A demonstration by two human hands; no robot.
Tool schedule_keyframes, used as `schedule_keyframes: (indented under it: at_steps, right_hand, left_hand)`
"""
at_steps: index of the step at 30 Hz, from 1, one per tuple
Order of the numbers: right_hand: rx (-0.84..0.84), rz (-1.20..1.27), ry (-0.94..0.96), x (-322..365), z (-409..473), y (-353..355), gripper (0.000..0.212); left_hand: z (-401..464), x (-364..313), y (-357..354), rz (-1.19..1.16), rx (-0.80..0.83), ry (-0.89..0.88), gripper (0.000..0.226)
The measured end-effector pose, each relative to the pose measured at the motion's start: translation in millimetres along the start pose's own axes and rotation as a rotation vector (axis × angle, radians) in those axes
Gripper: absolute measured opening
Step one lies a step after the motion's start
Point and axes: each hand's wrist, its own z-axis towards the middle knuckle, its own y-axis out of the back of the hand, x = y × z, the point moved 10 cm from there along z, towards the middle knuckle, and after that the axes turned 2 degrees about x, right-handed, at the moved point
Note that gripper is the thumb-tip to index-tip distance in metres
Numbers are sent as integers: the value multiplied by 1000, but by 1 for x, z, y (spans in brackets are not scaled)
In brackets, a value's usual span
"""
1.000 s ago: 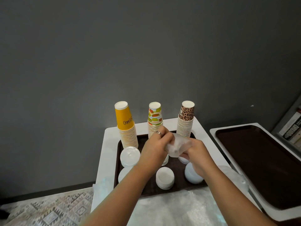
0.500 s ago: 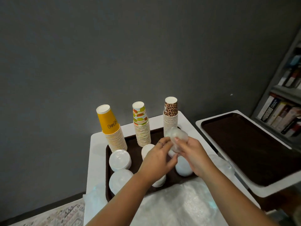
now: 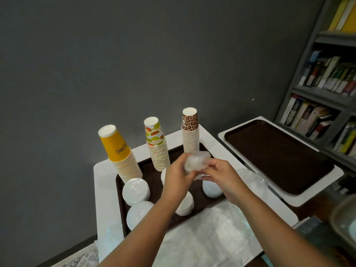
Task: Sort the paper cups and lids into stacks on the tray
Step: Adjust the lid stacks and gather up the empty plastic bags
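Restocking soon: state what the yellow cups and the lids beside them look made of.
Yellow cups: paper by the look, matte printed wall, thin rolled white rims in the stack. Lids: probably thin plastic, milky white with a slight sheen and moulded ridges.

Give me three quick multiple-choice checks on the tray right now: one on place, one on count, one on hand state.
1. Where does the leopard-print cup stack stand on the tray?
A. far right
B. far left
C. near edge

2. How many cup stacks stand along the tray's far side?
A. two
B. three
C. five

3. What are the hands doing?
A. resting flat on the table
B. both holding a bundle of clear lids
C. lifting the yellow cup stack

Answers: 1 A, it stands right of the yellow cup stack and the fruit-print cup stack. 2 B, three stacks show. 3 B, left hand and right hand grip the clear lids.
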Motion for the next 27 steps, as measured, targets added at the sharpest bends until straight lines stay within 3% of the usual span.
schedule_keyframes:
  at_steps: [3, 5, 8, 10, 17, 23, 27]
  right_hand:
    - [-79, -80, 60, 1, -5, 3, 30]
    - [-154, -238, 167, 8, -11, 9, 46]
    - [-83, -433, 305, 15, -25, 9, 77]
    - [-45, -535, 400, 19, -34, 14, 84]
    - [-385, -765, 555, 18, -71, 114, 39]
    - [-538, -859, 390, 3, -115, 222, 19]
    - [-622, -858, 264, -17, -144, 289, 13]
  left_hand:
    - [3, 10, 0, -27, 21, 31, 30]
    - [8, 17, 2, -75, 5, 89, 32]
    - [12, 23, -8, -238, 27, 192, 31]
    - [11, 23, -27, -356, 73, 264, 33]
    - [3, -25, -137, -495, 301, 324, 24]
    - [-5, -75, -263, -453, 644, 305, 17]
    - [-7, -93, -332, -238, 712, 260, 19]
